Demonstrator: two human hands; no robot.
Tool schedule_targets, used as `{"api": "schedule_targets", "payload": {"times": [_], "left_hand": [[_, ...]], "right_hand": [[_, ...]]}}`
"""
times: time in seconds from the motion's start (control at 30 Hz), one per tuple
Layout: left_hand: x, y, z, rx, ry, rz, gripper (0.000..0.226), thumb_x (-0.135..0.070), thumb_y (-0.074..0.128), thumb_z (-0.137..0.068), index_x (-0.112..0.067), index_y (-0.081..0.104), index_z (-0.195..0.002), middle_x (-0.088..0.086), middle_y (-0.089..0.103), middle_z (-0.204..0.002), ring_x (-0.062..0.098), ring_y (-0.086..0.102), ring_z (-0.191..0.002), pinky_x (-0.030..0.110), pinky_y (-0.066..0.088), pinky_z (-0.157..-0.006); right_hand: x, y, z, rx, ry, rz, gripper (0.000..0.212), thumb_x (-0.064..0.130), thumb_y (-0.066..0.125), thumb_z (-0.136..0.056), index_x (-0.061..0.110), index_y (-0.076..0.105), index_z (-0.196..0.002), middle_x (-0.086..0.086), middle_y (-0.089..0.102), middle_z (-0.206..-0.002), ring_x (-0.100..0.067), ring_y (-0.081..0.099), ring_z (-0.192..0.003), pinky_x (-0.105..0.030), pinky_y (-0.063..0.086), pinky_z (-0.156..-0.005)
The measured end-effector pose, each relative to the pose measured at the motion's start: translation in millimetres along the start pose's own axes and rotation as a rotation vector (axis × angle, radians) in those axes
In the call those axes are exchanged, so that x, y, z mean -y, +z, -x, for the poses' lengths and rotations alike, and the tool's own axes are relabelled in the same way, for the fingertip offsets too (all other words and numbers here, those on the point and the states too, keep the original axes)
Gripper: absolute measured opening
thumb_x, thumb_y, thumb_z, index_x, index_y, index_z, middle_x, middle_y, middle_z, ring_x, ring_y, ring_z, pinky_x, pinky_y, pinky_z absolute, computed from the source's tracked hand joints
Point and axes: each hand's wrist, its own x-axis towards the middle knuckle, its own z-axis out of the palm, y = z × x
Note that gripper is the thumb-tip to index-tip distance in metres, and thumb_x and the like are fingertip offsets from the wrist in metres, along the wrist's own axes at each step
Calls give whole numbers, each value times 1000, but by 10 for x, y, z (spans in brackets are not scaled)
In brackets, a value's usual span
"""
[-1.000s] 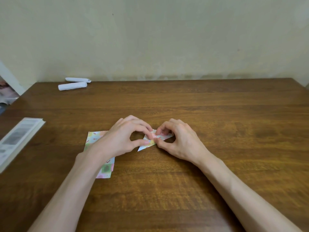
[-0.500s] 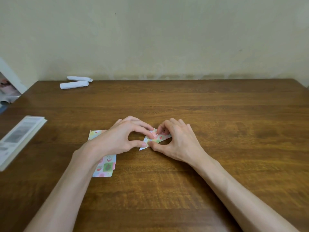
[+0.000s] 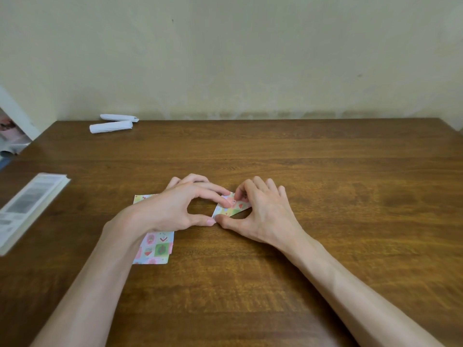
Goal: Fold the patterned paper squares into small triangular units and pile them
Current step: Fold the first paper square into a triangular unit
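A small folded strip of patterned paper lies on the wooden table at the centre. My left hand pinches its left end between thumb and forefinger. My right hand pinches its right part, fingertips curled on top and thumb at the lower edge. A stack of flat patterned paper squares lies under my left wrist, partly hidden by it.
Two white rolled papers lie at the table's far left edge by the wall. A thick white booklet sits at the left edge. More clutter shows beyond the table's left corner.
Both hands stay on the folded strip with only small finger shifts. The view has shifted slightly.
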Motion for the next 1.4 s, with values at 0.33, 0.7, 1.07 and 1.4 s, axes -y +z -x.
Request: {"api": "schedule_targets", "payload": {"times": [0.33, 0.7, 1.07, 1.4], "left_hand": [[9, -23, 22, 46, 31, 6, 50, -36, 73, -94, -68, 55, -128, -52, 30, -145, -2, 17, -146, 44, 18, -121], [55, 79, -53, -63, 34, -15, 37, -54, 74, -87, -71, 57, -115, -45, 39, -144, 9, 24, -148, 64, 28, -113], [-16, 168, -95, -215, 72, 8, 17, -55, 69, -90, -52, 68, -106, -39, 51, -133, -7, 29, -137, 38, 26, -108], [-25, 248, -151, -218, 122, -35, 25, -45, 71, -94, -54, 63, -116, -32, 47, -129, -2, 31, -134, 41, 26, -111]], "right_hand": [[41, -1, -4, 16, 29, 3, 64, 91, 51, -63, 38, 48, -98, 17, 46, -101, -13, 40, -98, -37, 35, -91], [-10, -92, -38, 87, 51, -140, 40, 70, 73, -73, 43, 57, -97, 18, 48, -100, -9, 43, -104, -33, 31, -94], [-92, -144, -62, 80, 68, -333, 31, 42, 79, -81, 40, 58, -104, 15, 58, -96, -9, 50, -99, -35, 33, -97], [-267, -148, -125, 22, 29, -486, 46, 15, 75, -80, 36, 60, -118, 3, 58, -105, -12, 57, -79, -38, 56, -85]]}}
